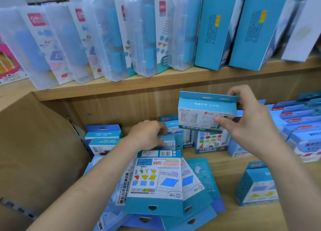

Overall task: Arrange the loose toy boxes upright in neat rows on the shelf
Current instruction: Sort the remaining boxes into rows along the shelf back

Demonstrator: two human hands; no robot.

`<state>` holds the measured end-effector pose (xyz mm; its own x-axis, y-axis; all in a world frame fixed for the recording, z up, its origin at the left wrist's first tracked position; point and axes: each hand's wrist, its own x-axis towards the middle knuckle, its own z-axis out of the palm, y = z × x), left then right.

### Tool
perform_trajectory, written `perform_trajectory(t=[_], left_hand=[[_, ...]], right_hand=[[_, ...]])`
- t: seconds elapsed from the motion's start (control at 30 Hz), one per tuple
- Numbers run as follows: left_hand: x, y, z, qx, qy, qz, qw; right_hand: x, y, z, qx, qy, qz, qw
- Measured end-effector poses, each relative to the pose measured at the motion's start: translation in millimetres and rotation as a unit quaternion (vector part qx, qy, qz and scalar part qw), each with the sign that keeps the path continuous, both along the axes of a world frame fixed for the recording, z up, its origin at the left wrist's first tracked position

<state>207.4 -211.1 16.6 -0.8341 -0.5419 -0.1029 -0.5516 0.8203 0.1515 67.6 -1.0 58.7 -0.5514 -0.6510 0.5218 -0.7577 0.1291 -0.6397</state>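
My right hand (pixel 250 119) holds a small blue and white toy box (pixel 203 112) in the air above the lower shelf, thumb on its front and fingers behind its top flap. My left hand (pixel 147 133) reaches toward the shelf back and grips a small blue box (pixel 169 141) that stands there. A loose pile of flat blue toy boxes (pixel 156 180) lies below my left forearm. Behind it, upright boxes (pixel 211 141) with coloured shapes stand in a row. One blue box (pixel 257 187) stands alone at the front right.
The wooden lower shelf (pixel 229 161) has a side wall (pixel 34 144) at the left. Upright blue boxes (pixel 102 137) stand at back left, and rows of boxes (pixel 302 126) fill the right. The upper shelf (pixel 156 84) carries clear plastic cases (pixel 107 39) and tall blue boxes (pixel 217 27).
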Motion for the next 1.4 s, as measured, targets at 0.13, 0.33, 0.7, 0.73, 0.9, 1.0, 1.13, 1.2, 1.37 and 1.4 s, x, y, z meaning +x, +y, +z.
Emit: perform_trajectory(t=[0.13, 0.33, 0.7, 0.73, 0.9, 1.0, 1.13, 1.2, 1.37, 1.4], left_hand=[[-1.1, -2.4, -2.8, 0.008, -0.002, 0.012, 1.000], [46.4, -23.2, -4.1, 0.073, 0.241, 0.101, 0.963], [62.8, -30.2, -6.4, 0.003, 0.281, 0.125, 0.952], [61.3, -30.2, -9.4, -0.010, 0.279, 0.129, 0.952], [59.9, -35.8, -25.0, 0.032, 0.325, 0.144, 0.934], [58.9, -39.2, -32.6, 0.005, 0.319, 0.152, 0.936], [55.4, -39.7, -33.4, -0.111, 0.220, 0.159, 0.956], [51.8, -40.7, -25.0, -0.176, 0.157, 0.177, 0.956], [40.5, -39.9, -13.1, -0.258, 0.050, 0.162, 0.951], [39.2, -40.3, -12.5, -0.274, 0.037, 0.149, 0.949]], right_hand=[[-2.1, -1.5, -4.3, 0.000, -0.024, 0.002, 1.000], [-13.8, 5.9, -9.4, -0.035, -0.095, -0.012, 0.995], [-10.8, -4.0, -11.4, 0.009, -0.129, 0.040, 0.991], [-10.7, -4.0, -12.7, 0.013, -0.136, 0.041, 0.990], [-14.5, -2.1, -17.1, 0.015, -0.160, 0.039, 0.986], [-15.8, -4.0, -18.3, 0.021, -0.165, 0.047, 0.985], [-13.0, -11.8, -19.1, 0.042, -0.152, 0.059, 0.986], [-11.1, -16.3, -20.3, 0.049, -0.139, 0.061, 0.987], [-9.2, -23.0, -26.5, 0.060, -0.135, 0.071, 0.986], [-9.7, -23.3, -27.5, 0.062, -0.135, 0.072, 0.986]])
